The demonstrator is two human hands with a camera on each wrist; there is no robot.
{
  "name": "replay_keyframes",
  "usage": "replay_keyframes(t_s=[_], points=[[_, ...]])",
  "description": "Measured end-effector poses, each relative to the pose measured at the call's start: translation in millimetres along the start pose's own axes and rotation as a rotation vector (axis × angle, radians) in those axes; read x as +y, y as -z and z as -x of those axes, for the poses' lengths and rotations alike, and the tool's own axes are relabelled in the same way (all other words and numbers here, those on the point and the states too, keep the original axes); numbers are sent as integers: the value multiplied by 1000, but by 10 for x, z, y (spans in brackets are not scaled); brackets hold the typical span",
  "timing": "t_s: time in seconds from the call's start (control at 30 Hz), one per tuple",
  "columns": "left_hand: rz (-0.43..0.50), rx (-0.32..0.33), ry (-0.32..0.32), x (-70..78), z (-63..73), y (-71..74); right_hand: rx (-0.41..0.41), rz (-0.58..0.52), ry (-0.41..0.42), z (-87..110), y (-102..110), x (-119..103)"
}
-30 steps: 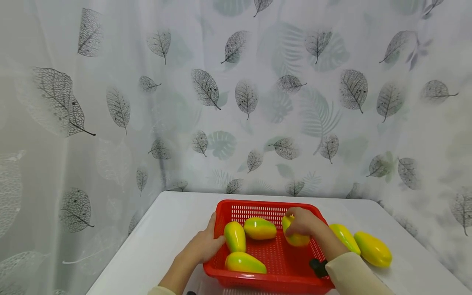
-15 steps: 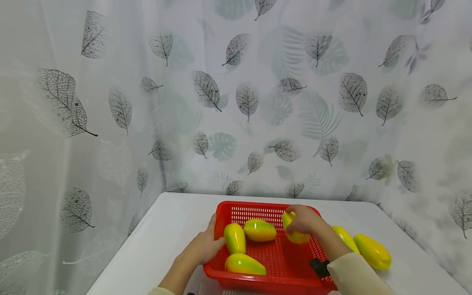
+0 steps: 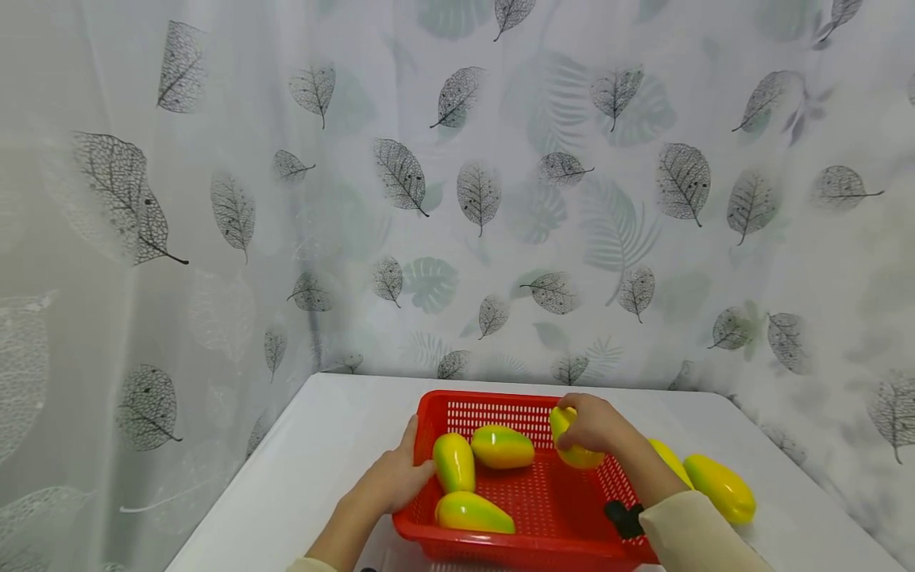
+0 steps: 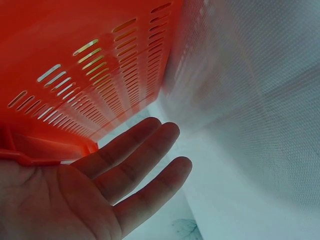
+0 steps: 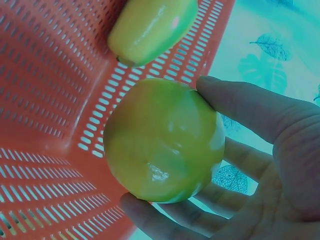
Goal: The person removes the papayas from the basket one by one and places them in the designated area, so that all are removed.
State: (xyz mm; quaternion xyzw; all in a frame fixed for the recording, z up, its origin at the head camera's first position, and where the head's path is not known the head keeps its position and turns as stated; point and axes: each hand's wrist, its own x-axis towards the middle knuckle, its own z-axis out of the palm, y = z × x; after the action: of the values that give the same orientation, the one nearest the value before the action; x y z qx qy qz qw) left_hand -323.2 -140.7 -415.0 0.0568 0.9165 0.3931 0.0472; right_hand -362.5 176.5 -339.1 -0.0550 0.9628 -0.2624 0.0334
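Observation:
In the head view my right hand [image 3: 592, 423] grips a yellow-green mango [image 3: 577, 454] at the back right of the red basket [image 3: 550, 548]. The right wrist view shows my thumb on one side of this mango [image 5: 160, 145] and fingers on the other. My left hand [image 3: 393, 479] holds the basket's left rim, thumb over the rim. In the left wrist view its other visible fingers [image 4: 145, 155] extend outside the slotted wall [image 4: 55, 45]. Inside the basket lie three more mangoes: one upright at left [image 3: 453, 462], one at the back [image 3: 503, 446], one in front [image 3: 474, 512].
Two more mangoes, one [image 3: 720, 488] plain and one [image 3: 670, 461] partly behind my right forearm, lie on the white table [image 3: 307, 461] right of the basket. A black object [image 3: 624, 519] shows by my right wrist. A leaf-print curtain [image 3: 486, 262] hangs behind and around the table.
My right hand has lifted slightly with the mango in its grip. The left hand and the other mangoes stay in place.

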Motion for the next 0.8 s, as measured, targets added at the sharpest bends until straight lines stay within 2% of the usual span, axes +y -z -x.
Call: replay_keyframes(t_s=[0.8], points=[[13, -7, 6, 1, -7, -10, 114, -47, 57, 9, 212, 197]])
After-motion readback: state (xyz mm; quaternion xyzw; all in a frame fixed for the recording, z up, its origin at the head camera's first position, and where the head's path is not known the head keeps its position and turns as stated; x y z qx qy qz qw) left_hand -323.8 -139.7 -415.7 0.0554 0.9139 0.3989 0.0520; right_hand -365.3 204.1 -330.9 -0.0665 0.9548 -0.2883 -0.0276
